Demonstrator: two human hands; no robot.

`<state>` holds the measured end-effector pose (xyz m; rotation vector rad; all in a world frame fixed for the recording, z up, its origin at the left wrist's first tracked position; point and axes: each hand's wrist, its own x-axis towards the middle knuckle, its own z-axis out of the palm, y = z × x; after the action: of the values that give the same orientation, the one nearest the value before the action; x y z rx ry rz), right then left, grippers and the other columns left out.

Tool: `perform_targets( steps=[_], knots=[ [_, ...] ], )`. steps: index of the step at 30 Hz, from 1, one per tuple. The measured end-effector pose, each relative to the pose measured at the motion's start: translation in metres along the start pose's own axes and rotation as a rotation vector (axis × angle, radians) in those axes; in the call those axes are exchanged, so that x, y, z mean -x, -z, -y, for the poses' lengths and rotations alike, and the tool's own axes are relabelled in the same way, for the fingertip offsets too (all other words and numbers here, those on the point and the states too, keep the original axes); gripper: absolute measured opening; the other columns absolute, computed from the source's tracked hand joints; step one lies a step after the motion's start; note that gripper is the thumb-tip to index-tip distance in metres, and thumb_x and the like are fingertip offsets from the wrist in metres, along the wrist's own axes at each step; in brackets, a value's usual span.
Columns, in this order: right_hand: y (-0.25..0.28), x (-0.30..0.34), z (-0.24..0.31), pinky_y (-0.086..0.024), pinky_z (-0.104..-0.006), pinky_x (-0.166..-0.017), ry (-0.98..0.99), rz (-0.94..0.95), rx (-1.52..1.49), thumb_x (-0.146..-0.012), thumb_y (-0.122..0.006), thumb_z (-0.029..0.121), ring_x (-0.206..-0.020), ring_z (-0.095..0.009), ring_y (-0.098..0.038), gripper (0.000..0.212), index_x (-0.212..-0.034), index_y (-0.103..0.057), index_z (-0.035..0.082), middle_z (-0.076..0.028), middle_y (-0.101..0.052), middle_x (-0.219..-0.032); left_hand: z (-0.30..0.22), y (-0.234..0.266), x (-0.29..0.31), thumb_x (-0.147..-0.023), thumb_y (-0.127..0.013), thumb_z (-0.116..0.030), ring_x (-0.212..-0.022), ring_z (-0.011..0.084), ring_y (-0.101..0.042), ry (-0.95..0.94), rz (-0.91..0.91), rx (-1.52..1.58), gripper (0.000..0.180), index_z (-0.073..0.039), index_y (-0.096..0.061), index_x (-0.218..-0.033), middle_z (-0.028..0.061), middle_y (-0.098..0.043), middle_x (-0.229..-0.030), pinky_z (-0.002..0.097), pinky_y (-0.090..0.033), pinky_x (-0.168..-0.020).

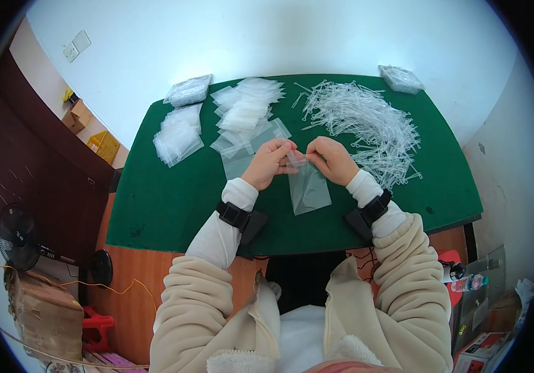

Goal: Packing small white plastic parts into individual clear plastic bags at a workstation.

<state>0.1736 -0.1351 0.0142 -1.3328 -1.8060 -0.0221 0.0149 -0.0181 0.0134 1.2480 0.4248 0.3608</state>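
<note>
Between my hands, above the near middle of the green table, hangs a clear plastic zip bag (309,191), its top edge at my fingertips. My left hand (270,163) pinches the bag's upper left side. At its upper right, my right hand (331,160) closes thumb and fingers on the top edge; whether anything else is in that pinch I cannot make out. Left of my left hand lie flat empty clear bags (237,163), with a heap of more bags (247,105) behind. Right of my right hand spreads a big pile of thin clear plastic sticks with looped ends (366,118).
A green-covered table (173,211) stands against the white wall. Another stack of bags (178,138) lies at left. Filled packs sit at the back left corner (189,91) and back right corner (401,79). A black fan (19,237) stands on the floor at left.
</note>
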Motion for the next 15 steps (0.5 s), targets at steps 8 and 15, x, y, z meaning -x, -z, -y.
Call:
perform_targets(
  steps=[8, 15],
  knots=[
    [0.004, -0.003, 0.004, -0.043, -0.0321, -0.063, 0.026, -0.076, -0.002, -0.079, -0.056, 0.006, -0.071, -0.026, -0.053, 0.006, -0.083, -0.052, 0.004, -0.01, -0.053, -0.075, 0.007, -0.001, -0.001, -0.092, -0.045, -0.024, -0.084, 0.0171, -0.062, 0.072, 0.251, -0.211, 0.022, -0.004, -0.052, -0.099, 0.0068, -0.061, -0.092, 0.0296, -0.05, -0.073],
    [0.032, -0.024, 0.119, -0.04, -0.034, -0.076, 0.074, 0.042, -0.986, -0.089, -0.047, 0.023, -0.083, -0.022, -0.05, 0.024, -0.085, -0.059, 0.003, -0.009, -0.054, -0.088, 0.021, 0.015, -0.008, -0.092, -0.046, -0.02, -0.082, 0.0176, -0.063, -0.401, 0.284, -0.638, 0.02, -0.001, -0.052, -0.098, 0.0093, -0.062, -0.09, 0.0266, -0.05, -0.069]
  ],
)
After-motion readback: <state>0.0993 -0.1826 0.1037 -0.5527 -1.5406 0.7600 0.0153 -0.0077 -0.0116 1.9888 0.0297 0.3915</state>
